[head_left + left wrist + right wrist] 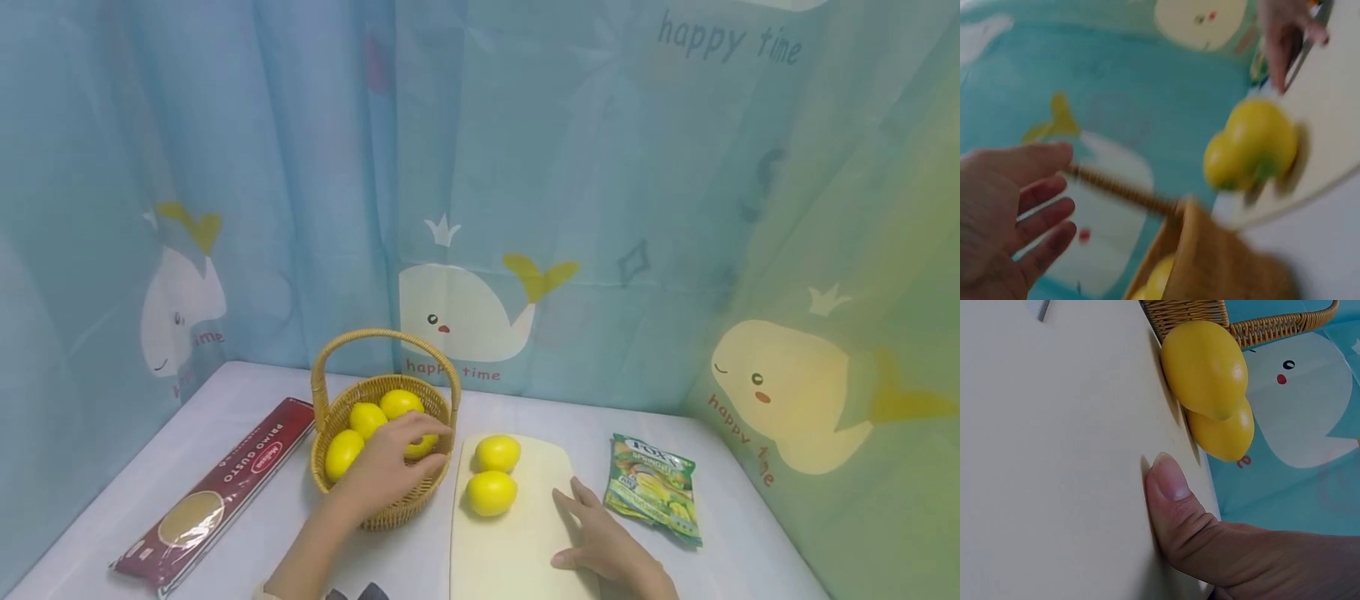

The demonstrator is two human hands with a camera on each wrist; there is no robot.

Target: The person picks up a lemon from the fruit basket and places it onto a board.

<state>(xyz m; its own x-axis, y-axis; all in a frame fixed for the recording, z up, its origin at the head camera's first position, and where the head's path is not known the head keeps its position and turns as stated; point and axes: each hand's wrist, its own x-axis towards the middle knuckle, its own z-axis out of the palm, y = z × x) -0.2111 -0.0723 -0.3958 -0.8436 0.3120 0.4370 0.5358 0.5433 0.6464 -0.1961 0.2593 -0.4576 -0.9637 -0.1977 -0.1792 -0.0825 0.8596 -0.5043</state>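
Observation:
My left hand (395,458) is over the right front side of a wicker basket (390,517), its fingers loosely bent. Nothing shows between thumb and fingers in the left wrist view, where the hand (1016,206) appears near the basket's handle (1125,190). Several yellow lemons (345,454) lie inside the basket, one partly hidden behind my fingers. Two more lemons (492,493) sit one behind the other on a cream cutting board (517,550). At that board's right edge rests my right hand (606,537), fingers spread, with the thumb (1175,500) lying on its surface.
A red pasta packet (225,492) lies slanted left of the basket. Right of the board is a green candy bag (652,487). Part of a dark object (367,592) shows at the front edge. Blue curtains (480,167) with whale prints enclose the white table (412,562).

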